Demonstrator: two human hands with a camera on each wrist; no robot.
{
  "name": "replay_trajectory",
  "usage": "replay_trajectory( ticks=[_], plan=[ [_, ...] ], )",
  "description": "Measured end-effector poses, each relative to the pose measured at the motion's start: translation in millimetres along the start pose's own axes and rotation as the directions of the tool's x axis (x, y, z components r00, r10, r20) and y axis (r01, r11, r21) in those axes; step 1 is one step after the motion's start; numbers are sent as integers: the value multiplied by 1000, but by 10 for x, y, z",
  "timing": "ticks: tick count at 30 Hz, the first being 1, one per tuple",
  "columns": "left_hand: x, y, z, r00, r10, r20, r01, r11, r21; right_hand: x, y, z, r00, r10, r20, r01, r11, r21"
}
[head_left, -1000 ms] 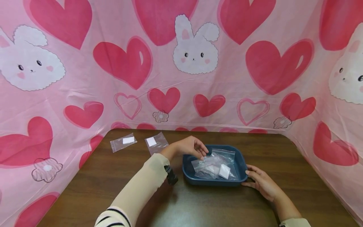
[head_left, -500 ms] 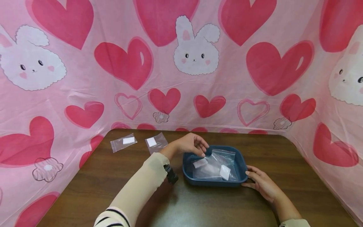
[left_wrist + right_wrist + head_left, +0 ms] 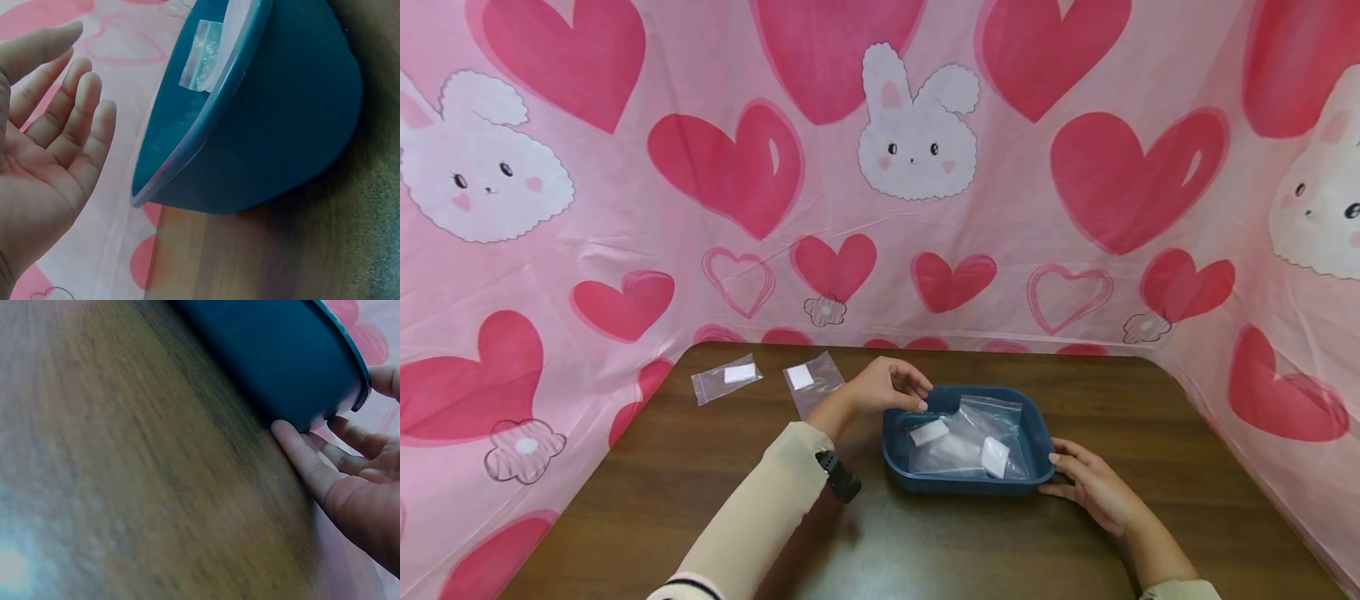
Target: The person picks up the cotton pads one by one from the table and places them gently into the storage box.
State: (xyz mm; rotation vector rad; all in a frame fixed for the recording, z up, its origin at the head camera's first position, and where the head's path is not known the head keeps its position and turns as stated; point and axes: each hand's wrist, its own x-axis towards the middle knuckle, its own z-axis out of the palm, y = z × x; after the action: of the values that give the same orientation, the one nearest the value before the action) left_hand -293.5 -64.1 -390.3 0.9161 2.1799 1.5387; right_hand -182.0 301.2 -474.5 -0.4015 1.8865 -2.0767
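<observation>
A dark blue plastic basin (image 3: 970,486) stands on the table, with several clear zip bags (image 3: 955,457) lying inside. White flat pieces (image 3: 996,457) show in some of them. Above the basin's left rim is my left hand (image 3: 887,385), its fingers loosely bent and holding nothing; the left wrist view shows the hand (image 3: 53,144) apart from the basin wall (image 3: 281,119). My right hand (image 3: 1093,487) holds the basin's right end, thumb at the rim. In the right wrist view, fingertips (image 3: 287,431) touch the basin low on its side.
Two more clear zip bags lie at the back left of the wooden table (image 3: 925,550): one bag (image 3: 718,382) farther left, the other bag (image 3: 823,375) behind my left forearm. Each contains a white piece. A pink heart-print cloth (image 3: 850,208) surrounds the table's back and sides.
A bag with a white piece has settled flat at the basin's left side. My left hand has drawn back a little to the left. The right hand has stayed put.
</observation>
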Motion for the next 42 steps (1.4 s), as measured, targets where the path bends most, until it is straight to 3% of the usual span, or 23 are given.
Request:
replay_trajectory(
  ticks=[14, 25, 32, 42],
  plan=[
    [-215, -30, -96, 992, 12, -127, -9, 1000, 23, 2, 18, -11, 999, -23, 27, 22, 999, 23],
    [-347, -58, -129, 974, 40, -222, -28, 998, 54, 5, 19, -18, 999, -21, 26, 20, 1000, 15],
    [-431, -95, -169, 973, 7, -232, 3, 999, 41, 7, 16, -29, 1000, -16, 25, 16, 1000, 13],
    [-549, -138, -240, 958, -24, -285, 38, 998, 41, 7, 5, -20, 1000, -5, 23, 5, 1000, 10]
  ],
)
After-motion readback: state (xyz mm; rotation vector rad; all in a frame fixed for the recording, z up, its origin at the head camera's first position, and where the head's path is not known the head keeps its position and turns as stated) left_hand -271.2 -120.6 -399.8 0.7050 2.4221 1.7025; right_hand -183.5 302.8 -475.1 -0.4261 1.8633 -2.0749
